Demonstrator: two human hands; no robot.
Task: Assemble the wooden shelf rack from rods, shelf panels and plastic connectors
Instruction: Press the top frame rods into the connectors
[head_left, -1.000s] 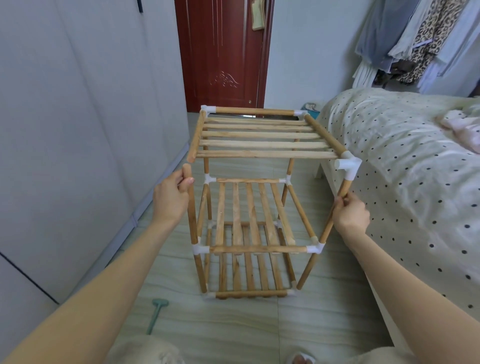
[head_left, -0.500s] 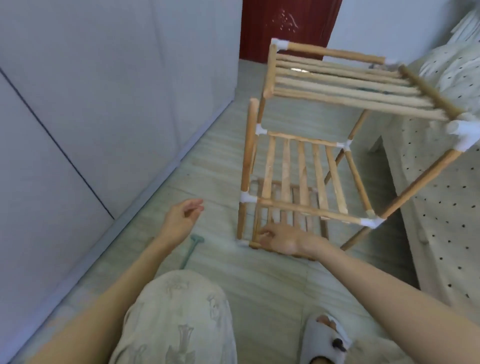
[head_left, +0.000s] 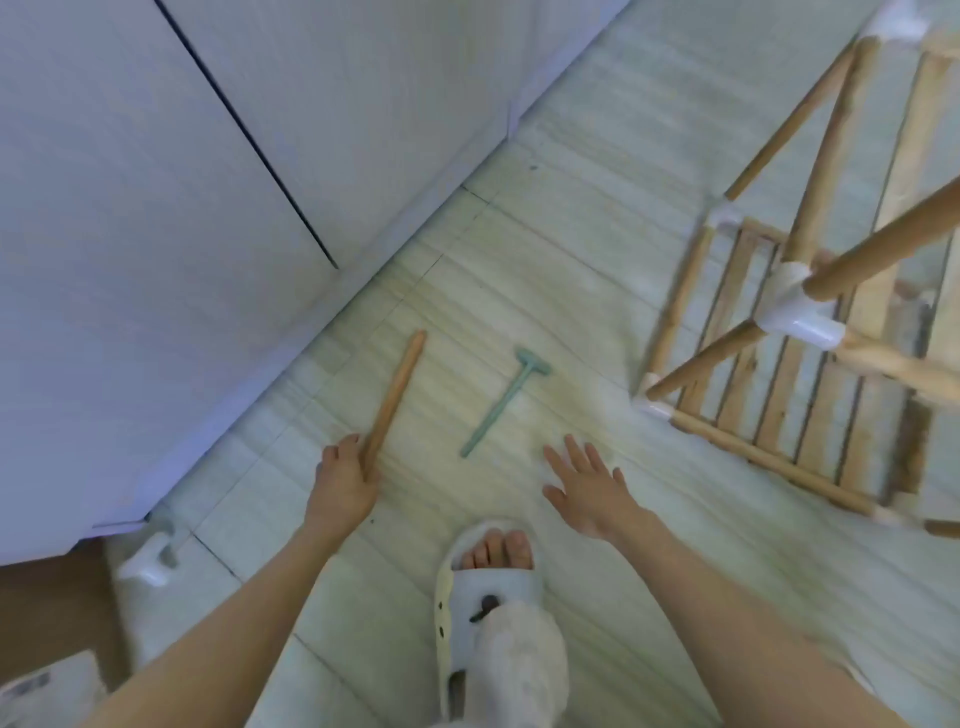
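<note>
Down on the pale tiled floor, my left hand now grips the loose round wooden rod; right hand, off the rack, hovers spread — last piece fetched.

A pale tiled floor carried a loose wooden rod, a green mallet, the shelf rack and a slippered foot.

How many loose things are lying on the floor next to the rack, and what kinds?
Wooden rod, its near end in the left hand: 1
Green plastic hammer: 1
Total: 2
</note>
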